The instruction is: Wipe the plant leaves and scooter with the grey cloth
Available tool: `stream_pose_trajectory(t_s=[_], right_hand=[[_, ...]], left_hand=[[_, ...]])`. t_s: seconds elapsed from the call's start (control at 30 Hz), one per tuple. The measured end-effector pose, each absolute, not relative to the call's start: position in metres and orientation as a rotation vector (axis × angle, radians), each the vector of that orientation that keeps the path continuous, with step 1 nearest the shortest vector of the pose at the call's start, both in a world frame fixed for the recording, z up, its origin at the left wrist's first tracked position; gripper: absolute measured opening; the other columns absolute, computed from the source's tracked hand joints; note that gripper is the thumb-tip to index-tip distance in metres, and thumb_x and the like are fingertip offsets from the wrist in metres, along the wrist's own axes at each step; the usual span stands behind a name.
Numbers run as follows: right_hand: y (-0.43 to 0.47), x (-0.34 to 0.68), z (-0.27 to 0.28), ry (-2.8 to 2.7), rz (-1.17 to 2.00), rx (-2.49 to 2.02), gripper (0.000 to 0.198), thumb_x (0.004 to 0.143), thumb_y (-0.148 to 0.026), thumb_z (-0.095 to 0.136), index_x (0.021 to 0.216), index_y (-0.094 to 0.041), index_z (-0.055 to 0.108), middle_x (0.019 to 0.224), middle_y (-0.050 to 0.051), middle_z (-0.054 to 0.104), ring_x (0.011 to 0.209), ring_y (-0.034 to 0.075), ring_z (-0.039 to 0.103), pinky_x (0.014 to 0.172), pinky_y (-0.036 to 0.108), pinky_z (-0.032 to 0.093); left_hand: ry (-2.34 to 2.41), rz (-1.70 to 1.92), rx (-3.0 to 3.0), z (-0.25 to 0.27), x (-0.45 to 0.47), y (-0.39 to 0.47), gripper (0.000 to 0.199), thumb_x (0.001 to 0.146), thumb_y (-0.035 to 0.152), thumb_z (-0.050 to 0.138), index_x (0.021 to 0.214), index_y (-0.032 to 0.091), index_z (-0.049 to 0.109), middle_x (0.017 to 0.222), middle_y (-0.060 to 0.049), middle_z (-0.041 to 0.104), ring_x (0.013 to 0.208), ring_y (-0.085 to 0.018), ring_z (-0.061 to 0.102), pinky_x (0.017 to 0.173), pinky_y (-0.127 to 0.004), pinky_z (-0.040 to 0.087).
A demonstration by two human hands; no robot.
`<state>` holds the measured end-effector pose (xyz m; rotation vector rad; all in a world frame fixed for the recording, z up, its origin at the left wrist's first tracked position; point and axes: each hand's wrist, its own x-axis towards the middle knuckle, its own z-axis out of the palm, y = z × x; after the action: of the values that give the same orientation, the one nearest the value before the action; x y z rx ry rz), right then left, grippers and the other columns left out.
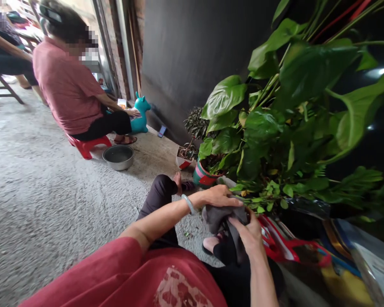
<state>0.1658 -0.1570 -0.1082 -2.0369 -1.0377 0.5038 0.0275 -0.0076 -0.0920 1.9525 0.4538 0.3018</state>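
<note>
A bunched dark grey cloth [218, 216] is between my two hands, above my right knee. My left hand [222, 196], with a pale bangle on its wrist, comes in from the left and grips the cloth from above, its fingers laid across the top. On the other side, my right hand [250, 231] is closed round the cloth's right edge, thumb over the front. A loose part of the cloth hangs below toward my dark trousers. Anything inside the folds is hidden.
Large leafy plants [262, 123] in a green and pink pot [205, 175] crowd the right. Red plastic bags [280, 243] lie beside my right arm. A metal basin [118, 157] stands near a person [67, 85] seated on a red stool [86, 146], touching a teal toy animal [141, 115].
</note>
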Motion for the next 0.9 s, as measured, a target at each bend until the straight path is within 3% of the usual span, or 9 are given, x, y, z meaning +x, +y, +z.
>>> stream_pose_trajectory(t_s=[0.07,0.17,0.27,0.43,0.57,0.67,0.77,0.9], right_hand=[[-0.161,0.181,-0.107,-1.117,0.575,-2.068,0.071,0.052,-0.059,0.072,0.111,-0.019,0.067,0.098,0.012,0.074,0.094,0.037,0.068,0.087,0.049,0.051],[-0.171,0.201,-0.091,-1.417,0.503,-2.257,0.064,0.059,-0.046,0.068,0.118,-0.021,0.067,0.103,0.012,0.074,0.099,0.039,0.068,0.089,0.051,0.049],[-0.175,0.210,-0.073,-1.653,0.608,-2.301,0.071,0.063,-0.045,0.069,0.129,-0.018,0.063,0.124,0.016,0.070,0.117,0.038,0.063,0.102,0.050,0.045],[-0.173,0.200,-0.062,-1.603,0.893,-2.028,0.066,0.081,-0.062,0.060,0.131,-0.020,0.064,0.136,0.013,0.065,0.131,0.031,0.057,0.112,0.044,0.040],[-0.170,0.198,-0.077,-1.558,0.845,-2.034,0.056,0.079,-0.060,0.057,0.118,-0.022,0.071,0.122,0.011,0.072,0.119,0.031,0.065,0.104,0.044,0.047],[-0.165,0.208,-0.089,-1.540,0.591,-2.113,0.054,0.075,-0.061,0.050,0.100,-0.019,0.072,0.109,0.017,0.073,0.106,0.037,0.067,0.099,0.051,0.048],[-0.162,0.219,-0.087,-1.461,0.372,-2.149,0.053,0.074,-0.064,0.043,0.091,-0.021,0.069,0.110,0.019,0.071,0.104,0.039,0.065,0.097,0.054,0.046],[-0.164,0.214,-0.081,-1.302,0.473,-2.146,0.056,0.068,-0.072,0.049,0.090,-0.024,0.067,0.103,0.016,0.074,0.107,0.038,0.066,0.097,0.051,0.047]], left_hand=[[0.439,0.088,2.086,-0.080,0.020,-0.004,0.056,0.077,0.068,0.072,0.085,0.013,0.075,0.073,-0.001,0.067,0.070,-0.016,0.062,0.064,-0.024,0.045],[0.469,-0.149,2.354,-0.064,0.011,0.000,0.059,0.061,0.053,0.089,0.106,0.018,0.075,0.091,-0.003,0.074,0.087,-0.022,0.068,0.071,-0.026,0.048],[0.533,-0.161,2.579,-0.051,0.011,0.002,0.055,0.070,0.045,0.084,0.116,0.019,0.072,0.105,-0.008,0.075,0.098,-0.026,0.069,0.076,-0.028,0.048],[0.527,-0.079,2.628,-0.039,0.013,0.008,0.038,0.080,0.045,0.075,0.109,0.021,0.074,0.100,-0.005,0.074,0.094,-0.023,0.069,0.074,-0.026,0.047],[0.539,-0.160,2.644,-0.036,0.007,0.009,0.035,0.079,0.041,0.077,0.108,0.022,0.074,0.101,-0.003,0.074,0.097,-0.022,0.068,0.075,-0.026,0.047],[0.571,-0.181,2.678,-0.038,0.006,0.005,0.035,0.080,0.032,0.078,0.112,0.019,0.074,0.106,-0.007,0.074,0.102,-0.024,0.068,0.081,-0.028,0.048],[0.625,-0.136,2.631,-0.041,0.009,0.001,0.032,0.085,0.036,0.072,0.112,0.018,0.074,0.105,-0.009,0.074,0.101,-0.026,0.069,0.084,-0.031,0.050],[0.737,-0.030,2.386,-0.048,0.017,0.004,0.029,0.086,0.043,0.068,0.101,0.019,0.076,0.096,-0.006,0.074,0.095,-0.024,0.070,0.081,-0.028,0.051]])
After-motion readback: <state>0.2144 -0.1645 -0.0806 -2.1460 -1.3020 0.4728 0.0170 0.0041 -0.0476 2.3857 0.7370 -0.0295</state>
